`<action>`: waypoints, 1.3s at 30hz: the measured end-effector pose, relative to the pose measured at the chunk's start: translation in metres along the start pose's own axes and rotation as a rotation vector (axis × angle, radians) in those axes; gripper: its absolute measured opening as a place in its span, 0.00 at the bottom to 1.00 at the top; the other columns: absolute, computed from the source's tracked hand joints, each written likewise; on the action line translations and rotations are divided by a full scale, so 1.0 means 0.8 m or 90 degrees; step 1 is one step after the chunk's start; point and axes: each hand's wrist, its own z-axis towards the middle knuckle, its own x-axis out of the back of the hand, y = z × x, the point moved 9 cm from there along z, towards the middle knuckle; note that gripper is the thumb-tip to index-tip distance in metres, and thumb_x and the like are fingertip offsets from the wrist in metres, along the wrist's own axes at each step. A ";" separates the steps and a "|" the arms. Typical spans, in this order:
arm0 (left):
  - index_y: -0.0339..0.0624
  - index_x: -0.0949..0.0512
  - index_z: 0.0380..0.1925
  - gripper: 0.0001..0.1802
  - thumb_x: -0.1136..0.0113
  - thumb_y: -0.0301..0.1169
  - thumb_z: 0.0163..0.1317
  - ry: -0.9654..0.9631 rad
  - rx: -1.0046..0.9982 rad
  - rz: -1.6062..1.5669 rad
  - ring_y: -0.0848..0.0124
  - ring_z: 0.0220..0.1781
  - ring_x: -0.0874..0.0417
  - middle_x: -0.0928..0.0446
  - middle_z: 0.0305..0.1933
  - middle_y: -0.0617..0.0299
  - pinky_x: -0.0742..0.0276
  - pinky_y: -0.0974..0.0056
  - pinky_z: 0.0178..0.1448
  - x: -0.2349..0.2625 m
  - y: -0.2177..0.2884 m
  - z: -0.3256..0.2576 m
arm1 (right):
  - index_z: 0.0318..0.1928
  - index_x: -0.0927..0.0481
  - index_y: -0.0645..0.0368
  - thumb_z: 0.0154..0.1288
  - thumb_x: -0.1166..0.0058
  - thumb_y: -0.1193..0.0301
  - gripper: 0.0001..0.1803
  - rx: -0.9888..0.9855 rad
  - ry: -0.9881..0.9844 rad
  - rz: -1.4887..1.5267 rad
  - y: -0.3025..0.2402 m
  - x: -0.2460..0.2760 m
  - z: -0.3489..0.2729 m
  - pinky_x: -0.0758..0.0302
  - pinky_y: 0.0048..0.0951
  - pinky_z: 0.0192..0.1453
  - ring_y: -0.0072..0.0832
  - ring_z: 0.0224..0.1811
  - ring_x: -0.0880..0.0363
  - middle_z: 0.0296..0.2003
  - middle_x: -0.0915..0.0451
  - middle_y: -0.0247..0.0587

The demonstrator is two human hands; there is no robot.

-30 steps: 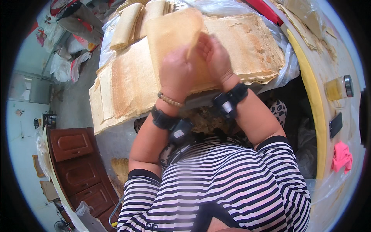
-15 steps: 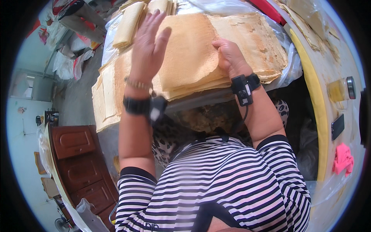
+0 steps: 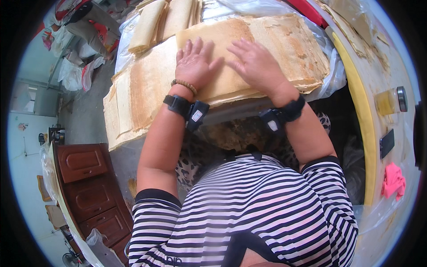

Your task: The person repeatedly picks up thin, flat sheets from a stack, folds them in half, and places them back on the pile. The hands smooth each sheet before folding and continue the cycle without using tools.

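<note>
A thin tan flatbread sheet (image 3: 215, 33) lies folded on the middle of a wide stack of similar sheets (image 3: 289, 51). My left hand (image 3: 195, 64) rests flat on the folded sheet's left part, fingers spread and pointing away from me. On its right part lies my right hand (image 3: 258, 66), palm down, fingers stretched toward the upper left. Neither hand grips anything. The stack has browned patches and ragged edges, and its left part (image 3: 149, 91) reaches toward the near left. Behind it lie folded flatbread bundles (image 3: 149, 26).
Clear plastic sheeting (image 3: 336, 73) covers the table under the stack. Along the right runs a surface with a yellow edge (image 3: 356, 98), holding a lidded jar (image 3: 388, 101), a phone (image 3: 387, 144) and a pink cloth (image 3: 393, 180). A brown cabinet (image 3: 91, 196) stands left; another person (image 3: 91, 26) is far left.
My right hand has let go of the sheet's right edge and moved left onto it, fingers now stretched. My left hand has come down from above onto the sheet, which now lies flatter.
</note>
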 end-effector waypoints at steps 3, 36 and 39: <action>0.46 0.32 0.76 0.42 0.39 0.58 0.70 0.066 0.112 -0.056 0.49 0.86 0.43 0.39 0.82 0.40 0.48 0.47 0.87 0.015 -0.027 -0.012 | 0.70 0.21 0.56 0.79 0.49 0.51 0.30 -0.064 -0.041 -0.011 0.007 -0.032 -0.018 0.40 0.43 0.83 0.42 0.79 0.33 0.75 0.28 0.45; 0.48 0.19 0.67 0.36 0.30 0.16 0.55 0.136 -0.164 -0.386 0.54 0.70 0.17 0.16 0.66 0.54 0.22 0.55 0.71 0.059 0.042 -0.188 | 0.58 0.15 0.66 0.81 0.42 0.61 0.20 -0.516 -0.132 0.967 -0.044 -0.005 -0.177 0.16 0.31 0.57 0.29 0.49 0.12 0.50 0.12 0.42; 0.33 0.17 0.60 0.22 0.37 0.18 0.66 0.160 0.030 -0.814 0.57 0.59 0.10 0.11 0.55 0.48 0.16 0.60 0.62 0.043 -0.015 -0.177 | 0.59 0.15 0.67 0.82 0.45 0.62 0.20 -0.303 -0.093 0.923 -0.053 0.036 -0.128 0.23 0.32 0.67 0.30 0.58 0.16 0.56 0.13 0.41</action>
